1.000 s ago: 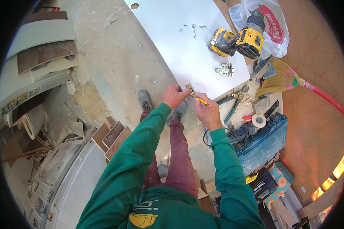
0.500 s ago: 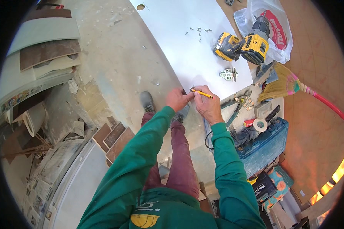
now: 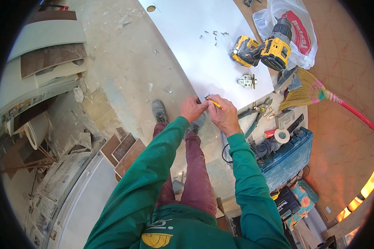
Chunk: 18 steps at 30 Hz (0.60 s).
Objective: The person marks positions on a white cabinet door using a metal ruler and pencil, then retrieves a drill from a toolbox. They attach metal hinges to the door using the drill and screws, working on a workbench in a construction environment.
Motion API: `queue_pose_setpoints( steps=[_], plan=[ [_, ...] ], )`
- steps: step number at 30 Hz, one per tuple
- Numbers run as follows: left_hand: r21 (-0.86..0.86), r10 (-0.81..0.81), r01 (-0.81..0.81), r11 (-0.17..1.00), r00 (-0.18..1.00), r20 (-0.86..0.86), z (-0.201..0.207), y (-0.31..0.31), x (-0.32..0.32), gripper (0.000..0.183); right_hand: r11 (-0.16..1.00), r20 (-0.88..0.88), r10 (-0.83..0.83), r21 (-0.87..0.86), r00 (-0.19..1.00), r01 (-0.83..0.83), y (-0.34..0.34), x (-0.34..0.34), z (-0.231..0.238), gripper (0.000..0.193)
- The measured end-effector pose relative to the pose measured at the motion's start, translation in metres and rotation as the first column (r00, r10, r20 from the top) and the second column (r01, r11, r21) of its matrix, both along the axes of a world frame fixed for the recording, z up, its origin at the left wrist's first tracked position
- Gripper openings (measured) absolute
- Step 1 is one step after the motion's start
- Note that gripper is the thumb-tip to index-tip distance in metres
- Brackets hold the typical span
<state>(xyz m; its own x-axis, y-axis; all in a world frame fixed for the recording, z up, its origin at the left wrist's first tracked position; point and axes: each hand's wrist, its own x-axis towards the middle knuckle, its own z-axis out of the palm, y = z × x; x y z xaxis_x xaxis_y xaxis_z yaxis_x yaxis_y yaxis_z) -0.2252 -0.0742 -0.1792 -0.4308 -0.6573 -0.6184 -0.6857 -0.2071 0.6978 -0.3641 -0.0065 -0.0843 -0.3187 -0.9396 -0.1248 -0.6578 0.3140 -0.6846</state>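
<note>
My right hand (image 3: pixel 226 118) pinches a yellow pencil (image 3: pixel 216 104) at the near left corner of a white panel (image 3: pixel 187 41). The pencil's tip end points up and left toward the panel's edge. Beside it, my left hand (image 3: pixel 192 109) is closed at the same corner, its fingertips almost meeting the right hand's. A small dark bit shows between the fingertips; its kind cannot be made out. Farther right on the panel lie a metal cabinet hinge (image 3: pixel 247 81) and a yellow-and-black cordless drill (image 3: pixel 274 50). Several screws (image 3: pixel 215 33) are scattered beyond.
Right of my hand are pliers (image 3: pixel 255 120), a tape roll (image 3: pixel 282 135) and a blue tool case (image 3: pixel 291 155). A broom (image 3: pixel 305 91) and a plastic bag (image 3: pixel 307 33) lie farther right. Board offcuts (image 3: pixel 126 151) lean at the left, near stacked panels (image 3: pixel 50 33).
The pencil has turned in my right hand, its back end swinging down and inward. My right hand has shifted slightly left; my left hand stays at the corner.
</note>
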Motion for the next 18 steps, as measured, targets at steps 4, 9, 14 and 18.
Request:
queue_pose_setpoints(
  steps=[4, 9, 14, 18],
  plan=[
    [0.0, -0.01, 0.01, 1.0, 1.0, 0.026, 0.003, -0.002, -0.001, 0.056, 0.998, 0.019, -0.046, 0.04, 0.999, 0.045, -0.002, 0.003, 0.0, 0.016],
    [0.008, -0.042, 0.042, 0.999, 0.998, 0.051, 0.01, -0.004, -0.003, 0.057, 0.995, 0.043, -0.089, 0.052, 0.995, 0.087, 0.004, 0.001, -0.003, 0.018],
    [0.071, -0.001, 0.001, 0.997, 1.0, -0.002, 0.011, -0.004, -0.002, 0.06, 0.948, 0.268, -0.283, -0.065, 0.921, 0.31, 0.015, 0.001, 0.01, 0.023],
    [0.195, 0.068, -0.066, 0.979, 0.998, 0.0, 0.023, -0.004, -0.008, 0.061, 0.903, 0.274, -0.415, 0.006, 0.868, 0.43, 0.038, -0.005, 0.02, 0.03]
  ],
)
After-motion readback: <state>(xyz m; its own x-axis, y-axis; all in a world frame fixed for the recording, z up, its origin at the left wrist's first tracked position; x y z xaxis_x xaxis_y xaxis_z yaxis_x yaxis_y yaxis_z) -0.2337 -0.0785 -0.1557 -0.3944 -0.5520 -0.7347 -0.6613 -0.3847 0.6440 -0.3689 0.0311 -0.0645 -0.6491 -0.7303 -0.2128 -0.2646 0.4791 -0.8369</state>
